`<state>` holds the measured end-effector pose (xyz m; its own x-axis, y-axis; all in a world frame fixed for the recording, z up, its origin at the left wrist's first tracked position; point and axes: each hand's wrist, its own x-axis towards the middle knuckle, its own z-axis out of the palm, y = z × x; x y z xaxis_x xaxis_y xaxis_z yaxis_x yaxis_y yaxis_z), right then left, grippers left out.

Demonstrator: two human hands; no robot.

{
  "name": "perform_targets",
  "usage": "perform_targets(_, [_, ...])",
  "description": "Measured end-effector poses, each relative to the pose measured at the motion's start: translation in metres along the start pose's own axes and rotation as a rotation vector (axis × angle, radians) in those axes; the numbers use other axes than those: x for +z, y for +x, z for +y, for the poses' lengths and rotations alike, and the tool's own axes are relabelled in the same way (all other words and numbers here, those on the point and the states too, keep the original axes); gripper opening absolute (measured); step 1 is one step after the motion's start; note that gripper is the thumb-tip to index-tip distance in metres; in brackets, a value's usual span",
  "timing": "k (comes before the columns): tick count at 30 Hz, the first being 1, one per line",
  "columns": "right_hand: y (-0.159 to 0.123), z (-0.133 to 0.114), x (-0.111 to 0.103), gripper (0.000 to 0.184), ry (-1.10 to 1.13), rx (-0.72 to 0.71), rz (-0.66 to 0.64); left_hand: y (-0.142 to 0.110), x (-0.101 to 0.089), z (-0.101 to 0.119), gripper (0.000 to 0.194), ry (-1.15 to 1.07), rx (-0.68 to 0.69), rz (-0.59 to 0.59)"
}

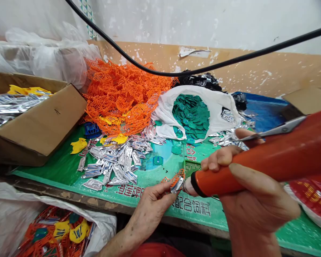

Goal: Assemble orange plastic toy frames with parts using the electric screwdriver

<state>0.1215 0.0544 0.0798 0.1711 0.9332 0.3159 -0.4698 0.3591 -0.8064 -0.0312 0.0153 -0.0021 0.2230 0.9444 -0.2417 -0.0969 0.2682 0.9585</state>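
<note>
My left hand [152, 205] is at the table's front edge, pinching a small orange plastic part with a silver metal plate [177, 184] on it. My right hand [254, 189] is wrapped around an orange electric screwdriver [246, 171], tilted so that its nose meets the silver plate. The bit's tip is too small to make out. A long metal strip [280, 128] runs along the screwdriver's upper side, by my right fingers. Behind the nose lies a small green tray with a grid of holes [189, 167]. One loose green plastic piece [157, 160] rests left of the tray.
Silver plates [117, 160] lie heaped at left-centre, below a tangle of orange plastic parts [123, 89]. A white bag [222, 107] holds green pieces. A cardboard box [42, 121] stands left. An open sack [104, 225] sits below the edge. A black cable [149, 71] hangs across.
</note>
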Motion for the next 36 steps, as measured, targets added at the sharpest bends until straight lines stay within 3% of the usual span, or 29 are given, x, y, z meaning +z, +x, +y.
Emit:
perform_targets(6, [0.0007,0.0027,0.0011,0.025,-0.018,0.005,0.004,-0.0015,-0.0001,-0.0008,0.034,0.007,-0.021,-0.010])
perform_targets(13, [0.0011,0.0039,0.0013,0.043,-0.033,-0.017,0.002,-0.0005,-0.0008,-0.0001,0.035,0.063,-0.030,0.009])
perform_targets(17, [0.0001,0.0053,0.0014,0.040,-0.032,-0.021,-0.014,-0.0010,0.0001,0.0023,0.034,0.087,-0.035,0.012])
perform_targets(24, [-0.0027,0.0050,0.0023,0.019,-0.042,-0.029,-0.007,-0.0015,0.0024,0.0048,0.035,0.058,-0.040,0.022])
perform_targets(36, [-0.0048,0.0080,0.0075,0.039,-0.076,-0.003,0.042,-0.0002,0.0036,0.0004,0.029,0.046,-0.035,0.047])
